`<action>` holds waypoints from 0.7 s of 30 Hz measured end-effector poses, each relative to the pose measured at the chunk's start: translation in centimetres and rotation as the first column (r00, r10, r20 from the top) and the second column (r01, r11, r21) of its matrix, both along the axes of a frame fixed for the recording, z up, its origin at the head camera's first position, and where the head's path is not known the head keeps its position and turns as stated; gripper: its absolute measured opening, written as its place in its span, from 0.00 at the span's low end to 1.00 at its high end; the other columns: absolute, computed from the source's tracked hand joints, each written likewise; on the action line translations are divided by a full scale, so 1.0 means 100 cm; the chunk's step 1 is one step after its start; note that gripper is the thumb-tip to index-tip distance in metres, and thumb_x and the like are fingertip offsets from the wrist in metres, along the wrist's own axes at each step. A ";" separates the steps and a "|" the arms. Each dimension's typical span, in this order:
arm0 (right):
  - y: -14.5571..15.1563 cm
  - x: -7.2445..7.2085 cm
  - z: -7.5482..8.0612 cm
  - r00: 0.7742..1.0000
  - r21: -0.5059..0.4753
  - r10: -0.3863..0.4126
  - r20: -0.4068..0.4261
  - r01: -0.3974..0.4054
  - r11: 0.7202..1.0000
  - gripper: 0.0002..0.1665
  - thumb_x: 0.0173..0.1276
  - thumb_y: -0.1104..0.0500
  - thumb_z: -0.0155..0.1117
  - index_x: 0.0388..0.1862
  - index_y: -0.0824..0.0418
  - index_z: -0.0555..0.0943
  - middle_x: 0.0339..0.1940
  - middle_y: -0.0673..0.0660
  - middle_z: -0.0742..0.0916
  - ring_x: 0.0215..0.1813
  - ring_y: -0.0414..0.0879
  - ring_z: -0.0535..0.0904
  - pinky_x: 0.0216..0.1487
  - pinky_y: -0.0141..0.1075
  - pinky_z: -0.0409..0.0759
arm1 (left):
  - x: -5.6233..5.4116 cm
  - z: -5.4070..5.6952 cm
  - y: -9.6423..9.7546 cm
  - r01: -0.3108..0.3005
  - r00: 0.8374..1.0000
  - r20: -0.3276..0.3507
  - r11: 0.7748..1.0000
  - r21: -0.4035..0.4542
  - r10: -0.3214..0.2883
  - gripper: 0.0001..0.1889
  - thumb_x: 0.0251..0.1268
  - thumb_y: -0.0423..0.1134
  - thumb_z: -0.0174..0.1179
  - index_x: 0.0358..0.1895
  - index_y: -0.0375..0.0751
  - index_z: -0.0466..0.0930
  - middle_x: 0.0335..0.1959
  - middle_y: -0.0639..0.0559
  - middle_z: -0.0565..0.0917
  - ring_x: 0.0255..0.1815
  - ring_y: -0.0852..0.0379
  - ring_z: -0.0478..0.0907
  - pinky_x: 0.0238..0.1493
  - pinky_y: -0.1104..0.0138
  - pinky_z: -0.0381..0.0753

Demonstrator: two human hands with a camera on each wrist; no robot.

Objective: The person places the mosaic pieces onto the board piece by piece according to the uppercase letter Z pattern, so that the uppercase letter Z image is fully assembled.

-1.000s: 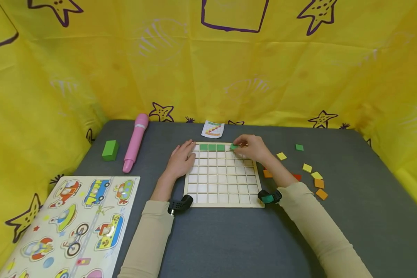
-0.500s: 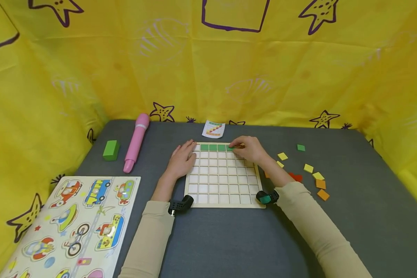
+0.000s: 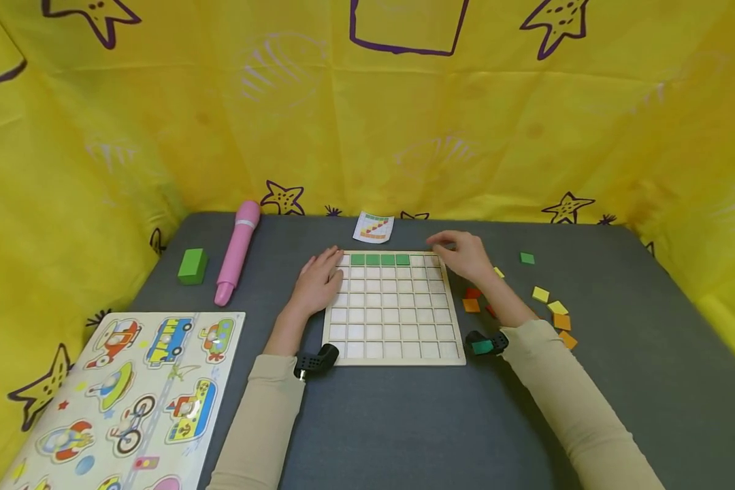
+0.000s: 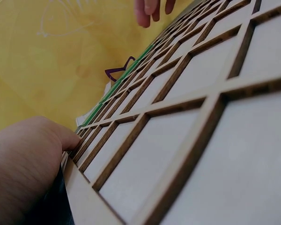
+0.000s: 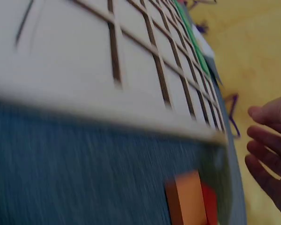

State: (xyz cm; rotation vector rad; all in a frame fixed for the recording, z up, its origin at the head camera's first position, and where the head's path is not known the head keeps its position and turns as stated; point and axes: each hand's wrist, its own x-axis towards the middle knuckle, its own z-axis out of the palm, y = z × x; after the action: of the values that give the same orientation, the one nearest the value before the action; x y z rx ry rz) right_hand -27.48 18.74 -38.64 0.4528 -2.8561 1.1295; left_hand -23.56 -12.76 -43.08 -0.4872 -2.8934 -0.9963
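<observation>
Tile in green lies right of frame centre, nearer your empty, loose-fingered right hand than your straight-fingered left hand.

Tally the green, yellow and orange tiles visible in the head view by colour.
Green tiles: 5 (4 in the grid board, 1 loose)
Yellow tiles: 3
Orange tiles: 3
Total: 11 visible; the right arm may hide more

The board is framed in matt wood; glossy cloth is hung behind the far edge of the desk.
</observation>
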 end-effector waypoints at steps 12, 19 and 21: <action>0.115 0.008 0.003 0.978 0.263 -0.200 0.066 0.176 0.949 0.27 0.63 0.70 0.47 0.62 0.76 0.72 0.62 0.79 0.70 0.65 0.75 0.61 0.63 0.65 0.61 | 0.001 0.000 -0.004 0.006 1.000 0.002 1.000 0.008 -0.006 0.27 0.75 0.37 0.43 0.73 0.31 0.60 0.74 0.36 0.59 0.76 0.42 0.52 0.75 0.49 0.42; 0.134 0.015 -0.003 0.965 0.242 -0.246 0.085 0.220 0.945 0.22 0.72 0.63 0.55 0.61 0.74 0.72 0.57 0.76 0.76 0.58 0.71 0.69 0.57 0.62 0.70 | 0.000 0.001 -0.003 0.030 1.000 0.008 0.999 0.031 -0.030 0.26 0.76 0.38 0.43 0.73 0.31 0.60 0.75 0.36 0.59 0.76 0.42 0.52 0.75 0.49 0.41; 0.135 0.016 -0.003 0.968 0.234 -0.242 0.071 0.219 0.947 0.22 0.72 0.61 0.57 0.60 0.73 0.73 0.55 0.75 0.77 0.55 0.69 0.71 0.55 0.61 0.71 | -0.001 0.000 -0.003 0.037 0.999 0.009 0.999 0.033 -0.037 0.26 0.76 0.38 0.43 0.73 0.31 0.60 0.75 0.36 0.58 0.76 0.42 0.51 0.75 0.49 0.40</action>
State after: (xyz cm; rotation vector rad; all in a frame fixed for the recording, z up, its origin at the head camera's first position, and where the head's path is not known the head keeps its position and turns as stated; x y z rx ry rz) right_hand -25.85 32.26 -38.98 0.0638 -3.0355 0.8164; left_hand -23.64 -13.02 -43.06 -0.5373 -2.8822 -1.0517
